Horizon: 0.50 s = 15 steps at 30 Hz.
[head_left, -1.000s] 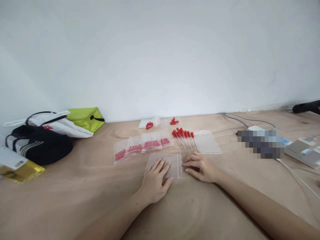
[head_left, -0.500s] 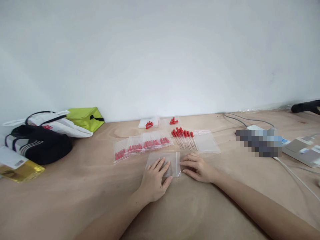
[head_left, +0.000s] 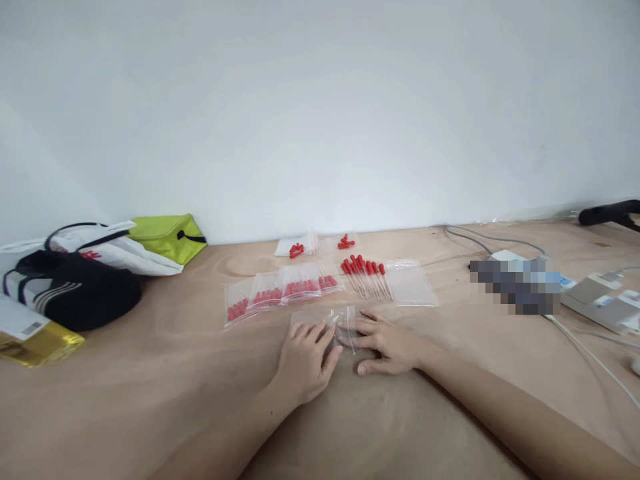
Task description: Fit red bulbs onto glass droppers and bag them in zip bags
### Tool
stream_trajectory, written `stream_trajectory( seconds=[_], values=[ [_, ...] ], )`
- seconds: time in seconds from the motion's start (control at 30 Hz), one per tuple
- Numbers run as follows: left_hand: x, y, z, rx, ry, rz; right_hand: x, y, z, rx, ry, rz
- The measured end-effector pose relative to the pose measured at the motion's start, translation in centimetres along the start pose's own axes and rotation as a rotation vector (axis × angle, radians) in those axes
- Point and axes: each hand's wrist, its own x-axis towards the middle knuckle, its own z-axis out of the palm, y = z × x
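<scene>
A clear zip bag (head_left: 345, 320) lies on the wooden table between my hands. My left hand (head_left: 306, 360) rests on its left part, fingers spread. From the right, my right hand (head_left: 383, 343) reaches in with fingers apart, two or three of them inside or under the bag's zip end; which of these I cannot tell. Beyond lie overlapping clear bags (head_left: 283, 285) holding red-tipped sticks. Loose red-headed droppers (head_left: 365, 273) lie in a bunch to their right, beside a flat, clear bag (head_left: 413, 283).
Small red pieces (head_left: 297, 251) and more red pieces (head_left: 345, 242) lie on bags near the wall. At left are a black bag (head_left: 90, 290), a green bag (head_left: 173, 237) and a yellow pack (head_left: 40, 340). Cables and a white device (head_left: 603, 303) are at right.
My right hand has moved left, its fingers now overlapping the bag's zip end. That end has lifted and creased. My left hand stays on the bag, with its fingers slightly more bent.
</scene>
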Motion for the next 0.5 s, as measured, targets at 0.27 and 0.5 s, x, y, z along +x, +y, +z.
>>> stream_trajectory(
  seconds=[0.27, 0.5],
  values=[
    [0.9, -3.4, -0.2, -0.231, -0.198, 0.176, -0.3, 1.1, -1.0, 0.239, 0.006, 0.039],
    [1.4, -3.5, 0.2, -0.282, -0.164, 0.130, 0.9, 4.2, -2.0, 0.453, 0.364, 0.395]
  ],
)
